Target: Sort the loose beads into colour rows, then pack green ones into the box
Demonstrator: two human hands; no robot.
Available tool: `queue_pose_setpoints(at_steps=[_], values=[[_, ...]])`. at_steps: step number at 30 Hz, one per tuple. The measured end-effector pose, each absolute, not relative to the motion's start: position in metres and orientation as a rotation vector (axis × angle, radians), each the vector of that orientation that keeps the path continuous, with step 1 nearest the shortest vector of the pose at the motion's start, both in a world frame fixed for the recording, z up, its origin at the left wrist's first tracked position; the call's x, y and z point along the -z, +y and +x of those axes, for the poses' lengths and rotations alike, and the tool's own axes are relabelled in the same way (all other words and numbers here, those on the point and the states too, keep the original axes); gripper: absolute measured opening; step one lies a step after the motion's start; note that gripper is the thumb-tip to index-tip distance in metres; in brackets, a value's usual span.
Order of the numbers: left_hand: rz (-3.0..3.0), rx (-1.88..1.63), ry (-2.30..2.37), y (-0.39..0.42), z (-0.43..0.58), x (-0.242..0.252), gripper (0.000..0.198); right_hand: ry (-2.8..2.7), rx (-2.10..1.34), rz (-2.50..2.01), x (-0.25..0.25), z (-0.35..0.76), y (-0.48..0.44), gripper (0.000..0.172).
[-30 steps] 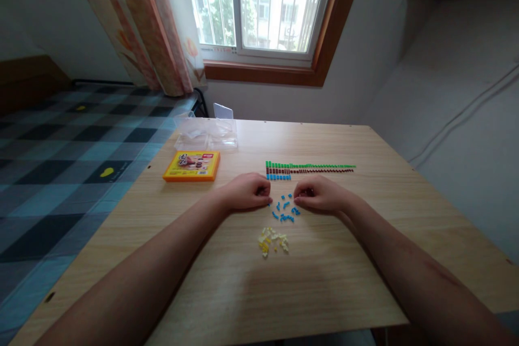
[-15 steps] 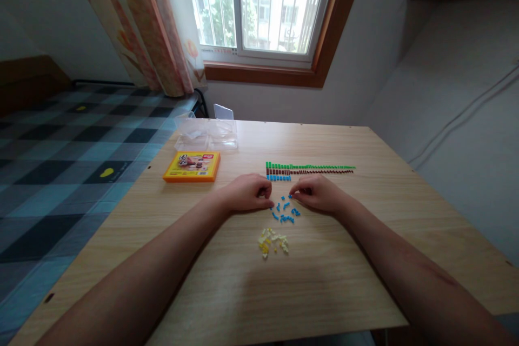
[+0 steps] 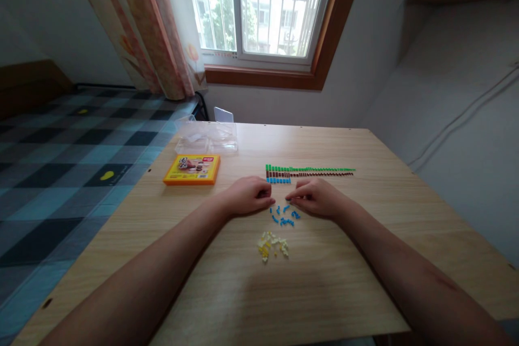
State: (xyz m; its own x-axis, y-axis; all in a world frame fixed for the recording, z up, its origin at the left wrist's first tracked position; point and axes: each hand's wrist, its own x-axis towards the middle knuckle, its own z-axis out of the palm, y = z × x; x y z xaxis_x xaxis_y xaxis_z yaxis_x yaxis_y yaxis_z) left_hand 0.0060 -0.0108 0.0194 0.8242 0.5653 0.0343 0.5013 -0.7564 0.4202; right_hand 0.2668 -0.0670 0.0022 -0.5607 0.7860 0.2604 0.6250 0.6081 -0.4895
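Note:
Both my hands rest on a light wooden table point(image 3: 365, 259). My left hand point(image 3: 247, 195) lies curled with its fingers closed, just left of a loose scatter of small blue pieces point(image 3: 285, 215). My right hand point(image 3: 314, 197) is pinched at the scatter's upper right edge, fingertips pressed together on a tiny piece I cannot make out. Beyond the hands lie three neat rows of pieces: a long green row point(image 3: 310, 168), a long dark brown row point(image 3: 312, 174) and a short blue row point(image 3: 278, 180). A small heap of pale yellow pieces point(image 3: 273, 244) lies nearer to me.
An orange flat box point(image 3: 192, 168) lies at the left of the table, with a clear plastic container point(image 3: 206, 138) behind it. A bed with a blue checked cover point(image 3: 60, 167) stands along the table's left side. A window and curtain are behind; a grey wall is on the right.
My right hand has slid a little to the left, toward the blue scatter and my left hand. The left hand has hardly moved. The view has tilted slightly.

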Motion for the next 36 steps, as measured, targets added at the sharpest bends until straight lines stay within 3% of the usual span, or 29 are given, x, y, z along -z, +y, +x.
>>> queue_pose_setpoints(at_steps=[16, 36], values=[[2.626, -0.229, 0.786, -0.009, 0.006, -0.017, 0.023, -2.218, -0.228, -1.388, 0.011, 0.279, -0.048, 0.021], [2.659, -0.229, 0.784, -0.009, 0.006, -0.014, 0.024, -2.117, -0.197, -1.434, 0.016, 0.274, -0.045, 0.016]])
